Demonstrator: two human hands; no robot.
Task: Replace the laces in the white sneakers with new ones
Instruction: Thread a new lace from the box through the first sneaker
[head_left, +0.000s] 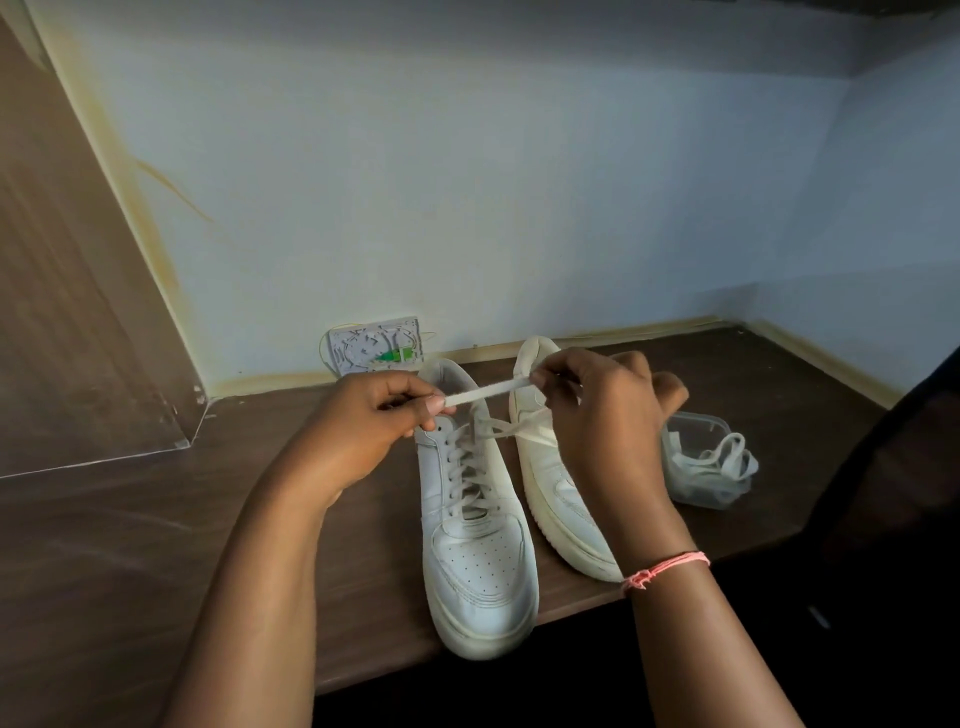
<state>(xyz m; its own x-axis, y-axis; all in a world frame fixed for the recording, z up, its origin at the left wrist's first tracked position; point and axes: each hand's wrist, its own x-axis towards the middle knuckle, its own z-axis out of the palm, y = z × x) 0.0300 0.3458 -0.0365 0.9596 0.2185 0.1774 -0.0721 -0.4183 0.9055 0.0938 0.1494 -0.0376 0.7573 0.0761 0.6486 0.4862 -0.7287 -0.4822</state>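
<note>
Both hands work the lace at the collar of the laced sneaker on the table: left hand and right hand each pinch it in their fingers, stretched taut between them. This looks like untying or tying (I cannot tell which); next, the ends need guiding at the top eyelets.

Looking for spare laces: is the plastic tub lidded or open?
Open: the clear tub shows no lid, and a white lace loops over its rim.

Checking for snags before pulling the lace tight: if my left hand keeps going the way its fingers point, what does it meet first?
Probably the right hand. The left hand points rightward along the lace stretched between them, above the left sneaker's collar. Depth is uncertain.
</note>
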